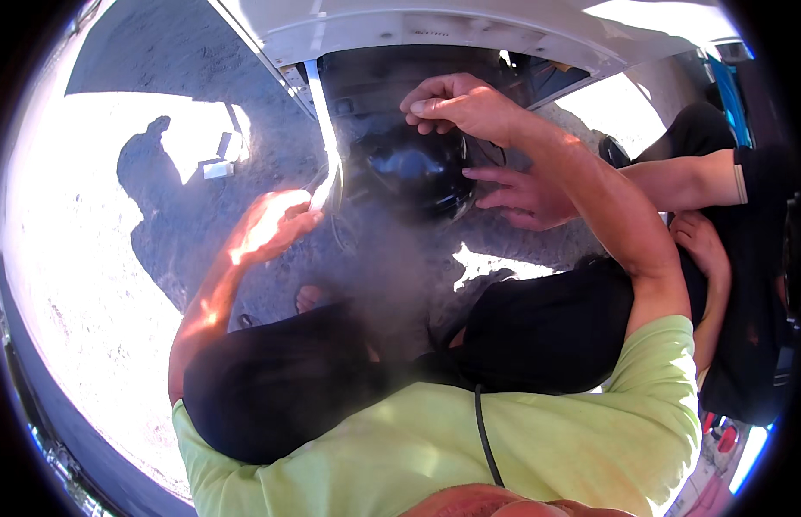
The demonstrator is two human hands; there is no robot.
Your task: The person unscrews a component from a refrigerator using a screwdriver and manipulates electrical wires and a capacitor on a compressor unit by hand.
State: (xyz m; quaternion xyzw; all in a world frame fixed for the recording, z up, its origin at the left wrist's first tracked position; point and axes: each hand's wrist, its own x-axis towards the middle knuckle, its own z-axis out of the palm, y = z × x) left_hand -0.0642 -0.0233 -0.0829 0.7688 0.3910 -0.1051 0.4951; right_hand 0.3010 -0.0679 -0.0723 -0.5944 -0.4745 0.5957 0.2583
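My left hand (pixel 275 226) pinches the lower part of a long white strip (pixel 324 121). The strip runs up to the edge of a white metal panel (pixel 400 33). Below the panel sits a glossy black rounded body (pixel 409 171), its kind unclear. Above its right side is my right hand (pixel 456 103), fingers curled and thumb against them; whether anything small is inside is hidden. From the right, another person's hand (pixel 529 196) reaches out with fingers extended close to the black body's side. Thin wires or loops (pixel 340 228) hang near my left hand.
Sandy ground (pixel 99 215) spreads to the left, part sunlit, with a small white block (pixel 218 170) on it. My bent legs (pixel 271 379) are close below the work. A person in dark clothes (pixel 745 284) crouches at my right. Red items (pixel 726 438) lie at lower right.
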